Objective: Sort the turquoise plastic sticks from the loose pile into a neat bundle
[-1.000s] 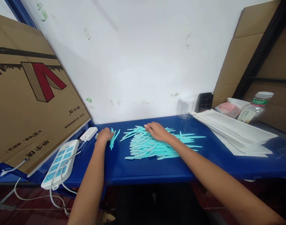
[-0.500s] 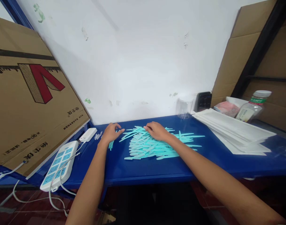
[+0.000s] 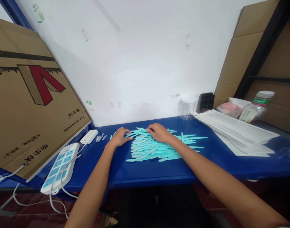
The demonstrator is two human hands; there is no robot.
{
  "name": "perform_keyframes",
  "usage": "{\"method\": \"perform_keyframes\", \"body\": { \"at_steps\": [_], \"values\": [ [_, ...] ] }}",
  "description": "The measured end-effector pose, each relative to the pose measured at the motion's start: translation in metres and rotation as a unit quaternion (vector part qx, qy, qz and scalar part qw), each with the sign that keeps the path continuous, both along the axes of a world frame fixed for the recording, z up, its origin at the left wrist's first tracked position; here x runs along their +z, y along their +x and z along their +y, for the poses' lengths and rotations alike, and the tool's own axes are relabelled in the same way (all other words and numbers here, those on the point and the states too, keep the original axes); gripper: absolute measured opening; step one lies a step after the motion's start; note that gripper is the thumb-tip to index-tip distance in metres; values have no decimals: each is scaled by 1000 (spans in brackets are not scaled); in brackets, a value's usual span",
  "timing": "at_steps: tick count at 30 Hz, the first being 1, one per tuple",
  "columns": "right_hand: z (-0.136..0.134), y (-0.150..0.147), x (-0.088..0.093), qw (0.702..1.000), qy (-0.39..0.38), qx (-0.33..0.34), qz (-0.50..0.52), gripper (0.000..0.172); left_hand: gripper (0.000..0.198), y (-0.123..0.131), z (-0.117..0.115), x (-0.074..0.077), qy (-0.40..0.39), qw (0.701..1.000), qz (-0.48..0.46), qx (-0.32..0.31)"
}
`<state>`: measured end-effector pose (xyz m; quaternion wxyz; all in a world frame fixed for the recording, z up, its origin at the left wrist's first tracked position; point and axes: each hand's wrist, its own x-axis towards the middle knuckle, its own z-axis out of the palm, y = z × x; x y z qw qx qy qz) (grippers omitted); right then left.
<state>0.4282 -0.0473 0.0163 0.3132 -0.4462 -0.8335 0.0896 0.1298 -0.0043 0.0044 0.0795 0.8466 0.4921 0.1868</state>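
Note:
A heap of thin turquoise sticks [image 3: 151, 148], which look like eyebrow razors, lies on the blue table [image 3: 145, 174]. At the heap's left end is my left hand [image 3: 121, 137], its thumb and fingers apart around the tips of the nearest sticks. A few more sticks lie behind that hand, mostly covered. My right hand [image 3: 157, 132] rests over the top of the heap with thumb and fingertips pinched together; what is between them is too small to make out. Several small translucent pieces [image 3: 100, 137] lie left of my left hand.
On the left are a white power strip [image 3: 61, 166] with cables, a small white box [image 3: 89, 136] and a large carton [image 3: 28, 110]. To the right stand a clear jar [image 3: 187, 109], a dark phone [image 3: 206, 102], a stack of white envelopes [image 3: 237, 129] and a bottle [image 3: 256, 107]. A white wall closes the back.
My left hand has moved right, from the small group of sticks to the left end of the heap. My right hand has stayed in nearly the same place.

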Motion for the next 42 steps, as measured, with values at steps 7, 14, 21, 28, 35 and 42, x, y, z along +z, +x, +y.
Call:
{"method": "perform_keyframes", "body": {
  "at_steps": [7,14,21,28,35,42],
  "values": [
    [0,1,-1,1000,-3,2,1,35,31,3,3,-4,-6,1000,-1,-17],
    [1,0,-2,1000,1,-1,0,33,27,11,2,-3,-23,999,-2,-44],
    [4,1,-3,1000,11,-1,4,31,28,15,-4,4,-33,998,-17,-46],
    [-1,-2,1,998,52,-12,37,22,33,21,-15,15,-48,997,-51,-45],
    [-11,-8,7,988,149,39,21,41,38,49,-29,19,-54,984,-134,-103],
    [-7,-9,6,994,100,45,-18,26,39,71,-41,23,-82,969,-187,-139]
  ]
}}
